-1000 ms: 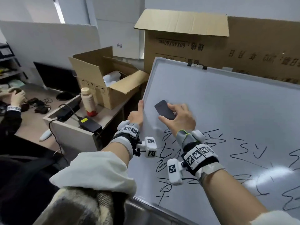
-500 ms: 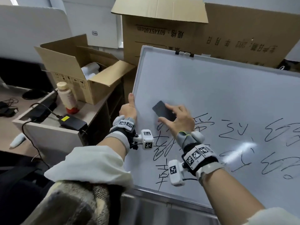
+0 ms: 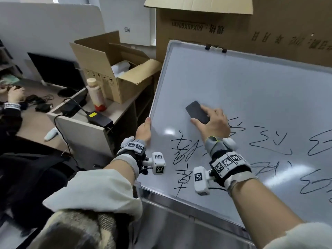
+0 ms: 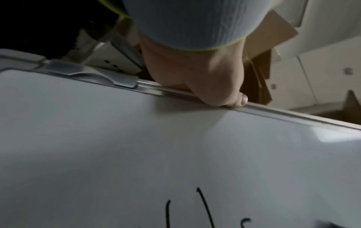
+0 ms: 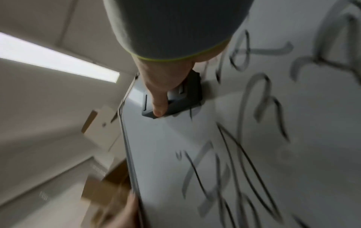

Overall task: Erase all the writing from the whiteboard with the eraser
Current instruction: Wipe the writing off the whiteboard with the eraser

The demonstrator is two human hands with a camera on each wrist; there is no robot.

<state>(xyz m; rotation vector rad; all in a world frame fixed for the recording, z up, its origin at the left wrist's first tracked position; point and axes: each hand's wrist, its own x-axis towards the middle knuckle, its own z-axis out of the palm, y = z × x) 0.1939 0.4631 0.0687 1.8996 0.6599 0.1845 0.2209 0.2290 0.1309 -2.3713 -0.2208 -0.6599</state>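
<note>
A white whiteboard [image 3: 242, 83] leans tilted against cardboard boxes, with black handwriting [image 3: 181, 153] across its lower half. My right hand [image 3: 212, 123] grips a dark grey eraser [image 3: 196, 112] and presses it flat on the board just above the writing; the right wrist view shows my thumb along the eraser [image 5: 175, 100]. My left hand [image 3: 143, 131] holds the whiteboard's left frame, thumb on the front edge, which the left wrist view shows at the metal rim [image 4: 273, 114] under the left hand [image 4: 197, 80]. The upper part of the board bears no marks.
An open cardboard box [image 3: 111, 69] and a bottle [image 3: 96, 94] stand on a low cabinet left of the board, with a black power brick [image 3: 99, 118] and cables. A large cardboard box [image 3: 233, 27] stands behind. Another person's hand [image 3: 15, 94] is at the far left desk.
The camera view swung left and back again. My right hand with the eraser has stayed just above the writing on the board. My left hand keeps its hold on the frame.
</note>
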